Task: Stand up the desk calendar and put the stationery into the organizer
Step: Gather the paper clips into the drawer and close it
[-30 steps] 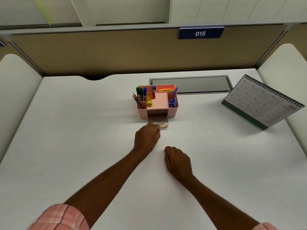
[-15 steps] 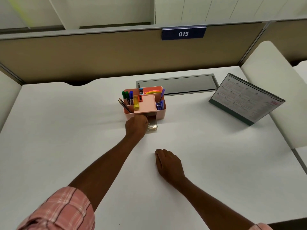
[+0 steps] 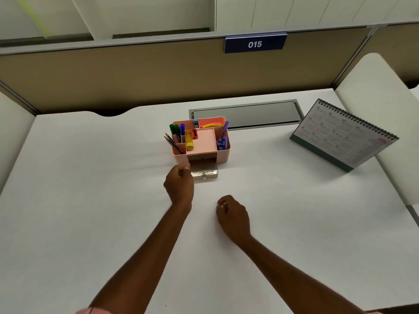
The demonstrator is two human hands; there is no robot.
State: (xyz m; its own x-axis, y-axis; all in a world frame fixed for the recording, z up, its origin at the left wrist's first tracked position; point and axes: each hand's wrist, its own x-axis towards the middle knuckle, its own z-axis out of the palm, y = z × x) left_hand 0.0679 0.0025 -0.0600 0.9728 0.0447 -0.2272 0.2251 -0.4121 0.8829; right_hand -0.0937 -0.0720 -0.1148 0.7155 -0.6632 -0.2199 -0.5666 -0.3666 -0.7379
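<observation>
The pink organizer (image 3: pixel 223 152) stands mid-table with markers (image 3: pixel 176 132), pencils, a yellow highlighter (image 3: pixel 189 143) and a purple pen (image 3: pixel 225 129) in its compartments. Its clear drawer (image 3: pixel 205 174) is pulled out toward me and has paper clips inside. My left hand (image 3: pixel 179 185) is at the drawer's left front corner, its fingers curled and thumb against the fingertips; I see nothing in it. Closer to me, my right hand (image 3: pixel 233 215) rests on the table with loosely curled fingers and holds nothing. At the right the desk calendar (image 3: pixel 344 134) stands upright on its base.
A grey cable hatch (image 3: pixel 246 114) is set into the white table (image 3: pixel 90 189) behind the organizer. A tan partition with a blue "015" sign (image 3: pixel 255 44) closes the back. White side panels flank the desk on both sides.
My left hand went from the drawer's front to the organizer's front left, then drew back slightly. My right hand stayed put on the table. The camera view shifted.
</observation>
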